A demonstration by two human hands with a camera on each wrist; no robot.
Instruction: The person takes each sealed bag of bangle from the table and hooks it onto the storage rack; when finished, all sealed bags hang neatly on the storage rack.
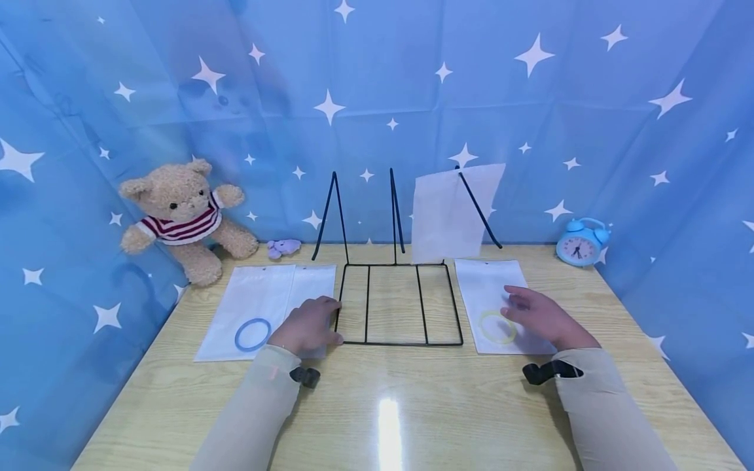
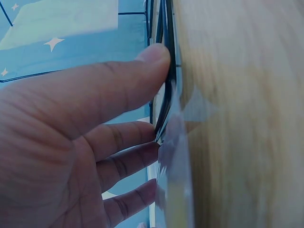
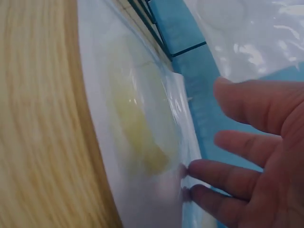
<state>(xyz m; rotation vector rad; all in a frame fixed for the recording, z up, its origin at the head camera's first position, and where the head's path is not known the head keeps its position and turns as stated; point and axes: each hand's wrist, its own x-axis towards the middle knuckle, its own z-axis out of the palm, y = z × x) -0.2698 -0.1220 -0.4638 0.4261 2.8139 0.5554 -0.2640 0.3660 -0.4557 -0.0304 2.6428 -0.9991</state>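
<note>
A black wire display rack [image 1: 368, 304] lies with its base grid on the table and its hook arms standing at the back. My left hand [image 1: 309, 324] is at the base's left side, thumb tip at the wire and fingers spread rather straight. Below that hand is a white plastic bag [image 1: 311, 282], overlapping another bag [image 1: 235, 307] that holds a blue ring [image 1: 253, 334]. My right hand [image 1: 544, 317] hovers low over a bag [image 1: 489, 278] with a yellow ring [image 3: 142, 137] inside, its fingers loosely extended and two fingertips [image 3: 194, 168] right at the plastic.
One white bag [image 1: 450, 219] hangs from the rack's right hook. Behind the left bags sits a teddy bear [image 1: 179, 219] in a striped shirt, with a small purple toy [image 1: 284, 248] beside it. A blue alarm clock [image 1: 580, 245] stands at the back right, before the star-printed curtain [image 1: 365, 78].
</note>
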